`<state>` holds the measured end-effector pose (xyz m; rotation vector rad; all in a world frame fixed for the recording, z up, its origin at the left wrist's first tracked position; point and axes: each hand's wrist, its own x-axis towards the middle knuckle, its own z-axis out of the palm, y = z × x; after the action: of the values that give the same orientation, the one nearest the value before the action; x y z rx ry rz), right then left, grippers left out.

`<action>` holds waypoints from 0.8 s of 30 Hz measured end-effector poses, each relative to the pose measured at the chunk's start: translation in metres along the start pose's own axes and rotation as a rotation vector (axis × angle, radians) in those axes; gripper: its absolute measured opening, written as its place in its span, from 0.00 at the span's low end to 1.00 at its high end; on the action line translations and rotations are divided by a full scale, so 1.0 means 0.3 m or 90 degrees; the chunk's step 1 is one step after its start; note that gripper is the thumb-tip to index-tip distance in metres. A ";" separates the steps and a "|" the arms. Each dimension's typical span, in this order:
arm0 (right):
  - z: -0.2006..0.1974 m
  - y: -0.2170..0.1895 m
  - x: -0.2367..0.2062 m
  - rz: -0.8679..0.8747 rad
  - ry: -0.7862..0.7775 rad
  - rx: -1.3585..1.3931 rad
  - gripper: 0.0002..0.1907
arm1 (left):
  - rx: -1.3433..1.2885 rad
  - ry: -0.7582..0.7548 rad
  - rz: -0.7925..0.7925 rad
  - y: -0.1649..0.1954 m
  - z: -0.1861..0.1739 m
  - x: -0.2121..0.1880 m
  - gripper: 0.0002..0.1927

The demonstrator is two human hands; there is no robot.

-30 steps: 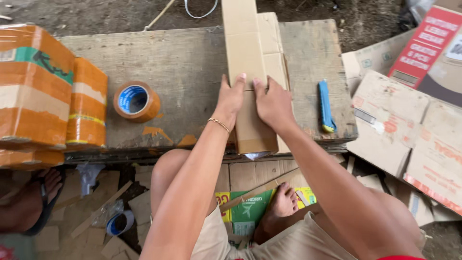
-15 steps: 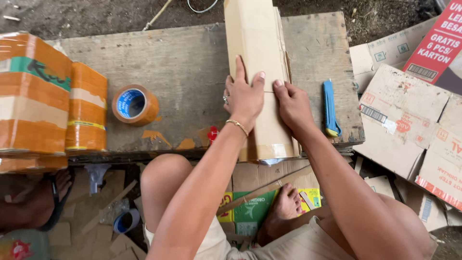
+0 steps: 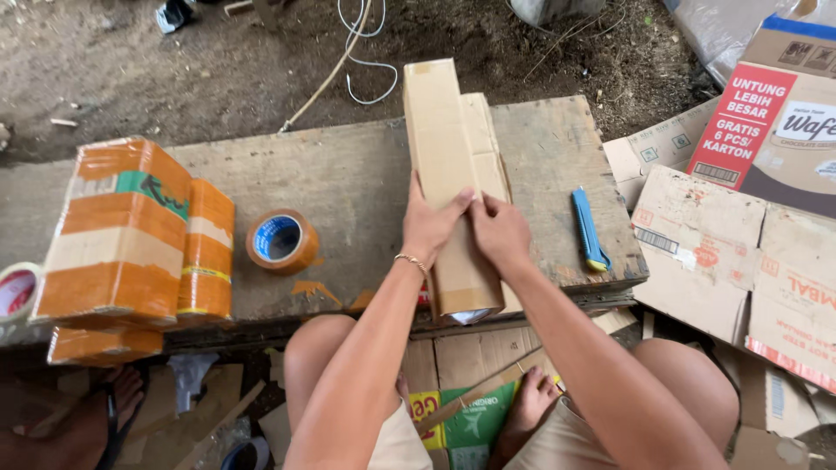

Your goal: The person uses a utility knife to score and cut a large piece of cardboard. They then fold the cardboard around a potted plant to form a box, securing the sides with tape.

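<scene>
I see both hands on the long cardboard box [image 3: 444, 174], which lies across the wooden surface [image 3: 348, 187]. The left hand [image 3: 431, 224] has its grip closed over the box's top, and the right hand [image 3: 498, 233] pinches its side edge (thumbs nearly meeting). A blue cutter [image 3: 589, 231] lies just beside.

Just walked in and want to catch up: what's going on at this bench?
A seated person presses both hands on a long folded cardboard piece lying on a worn wooden board. The left hand grips its left side; the right hand pinches its right edge. A blue utility knife lies to the right, a roll of brown tape to the left, beside orange-taped parcels.
</scene>
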<state>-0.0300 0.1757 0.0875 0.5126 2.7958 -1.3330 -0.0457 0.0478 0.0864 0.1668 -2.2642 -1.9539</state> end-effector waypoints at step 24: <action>-0.072 0.080 0.032 -0.095 0.090 0.024 0.18 | 0.649 -0.160 0.272 0.086 -0.171 0.050 0.26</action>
<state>-0.0292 0.2089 0.0816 0.4226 2.9810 -1.4324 -0.0508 -0.0011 0.1199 -0.4437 -2.9068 -0.5288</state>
